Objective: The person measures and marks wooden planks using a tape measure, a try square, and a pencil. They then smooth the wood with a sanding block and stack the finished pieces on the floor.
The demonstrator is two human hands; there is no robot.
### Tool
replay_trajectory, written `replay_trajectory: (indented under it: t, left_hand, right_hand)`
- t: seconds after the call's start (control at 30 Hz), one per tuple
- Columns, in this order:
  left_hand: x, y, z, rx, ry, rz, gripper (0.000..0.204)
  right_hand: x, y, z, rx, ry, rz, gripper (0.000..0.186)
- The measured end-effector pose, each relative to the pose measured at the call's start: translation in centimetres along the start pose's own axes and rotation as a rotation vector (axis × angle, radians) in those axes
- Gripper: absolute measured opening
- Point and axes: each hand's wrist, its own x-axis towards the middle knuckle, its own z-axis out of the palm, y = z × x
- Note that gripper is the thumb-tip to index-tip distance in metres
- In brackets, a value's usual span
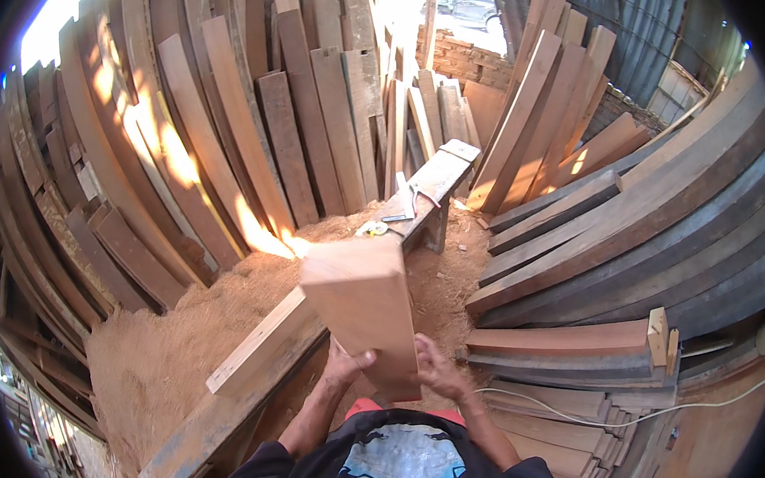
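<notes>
A thick, squared timber block [363,303] is raised in front of my body, its end face turned up toward me. My left hand [346,365] closes on the block's lower left edge, thumb lying across the wide face. Against the lower right edge presses my right hand [441,370], fingers bent on the wood; part of its grip is hidden behind the block. Just left of my left hand, a paler length of timber [258,341] lies along a long worn beam [200,434].
Ahead, a narrow wooden bench [446,174] carries a try square [402,198] and a yellow tape measure [372,229]. Sawdust [156,365] is heaped at left. Upright planks [292,137] lean behind it. Stacked boards [627,245] fill the right, crossed by a pale cable [582,420].
</notes>
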Motion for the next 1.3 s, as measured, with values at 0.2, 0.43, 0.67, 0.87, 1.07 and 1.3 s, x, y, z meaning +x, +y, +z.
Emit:
replay_trajectory:
  t: [0.2,0.43,0.67,0.87,1.07,1.3]
  left_hand:
    - [0.7,1.5,-4.4,-0.362,0.177,0.042,0.087]
    - [0.9,1.5,-6.8,-0.517,0.241,0.215,0.088]
    - [0.6,2.4,-7.5,-0.463,0.446,0.19,0.089]
    - [-0.3,2.7,-9.0,-0.554,0.537,0.281,0.095]
    - [-2.5,1.9,-12.5,-0.46,0.62,0.419,0.099]
    - [-6.1,1.2,-17.1,-0.643,0.162,0.472,0.083]
  right_hand:
    - [-4.9,4.3,-9.2,-0.282,0.628,-0.023,0.031]
    - [-10.3,5.7,-4.8,0.848,0.56,0.395,0.074]
    - [-8.0,6.1,-3.9,0.893,0.345,0.33,0.082]
    - [-7.5,4.5,-2.7,0.847,0.594,0.414,0.061]
    - [-6.1,7.1,-3.3,0.834,0.711,0.547,0.045]
    - [-3.5,9.7,-1.0,0.723,0.608,0.718,0.042]
